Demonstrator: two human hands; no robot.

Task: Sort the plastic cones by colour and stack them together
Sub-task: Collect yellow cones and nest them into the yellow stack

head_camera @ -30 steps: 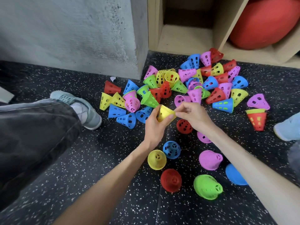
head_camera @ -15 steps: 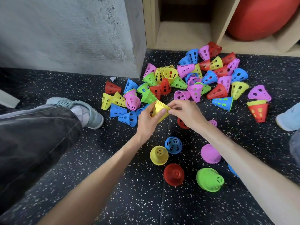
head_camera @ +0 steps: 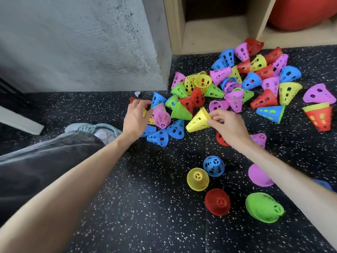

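The right hand (head_camera: 228, 126) pinches a nested yellow stack (head_camera: 198, 120) at its narrow end, thumb below and fingers above; the stack lies sideways in the air, wide mouth pointing toward the left hand (head_camera: 135, 118). That hand is spread, fingers relaxed and grasping nothing, its fingertips over a red cone (head_camera: 132, 100) and its palm covering part of a yellow cone (head_camera: 150, 118) at the pile's near-left edge. Just beside its fingers sits a pink cone (head_camera: 161, 116), with blue cones (head_camera: 158, 137) below the palm's right side.

Beyond both hands spreads the loose pile (head_camera: 237, 83) of mixed red, blue, green, pink and yellow cones on the speckled floor (head_camera: 145, 207). Nearer than the right hand stand sorted stacks, mouths down: blue (head_camera: 213, 166), yellow (head_camera: 197, 178), red (head_camera: 218, 202), green (head_camera: 263, 209) and pink (head_camera: 259, 175), the last partly behind the right forearm.

Below the left wrist lie a shoe (head_camera: 91, 127) and a dark trouser leg (head_camera: 45, 161).
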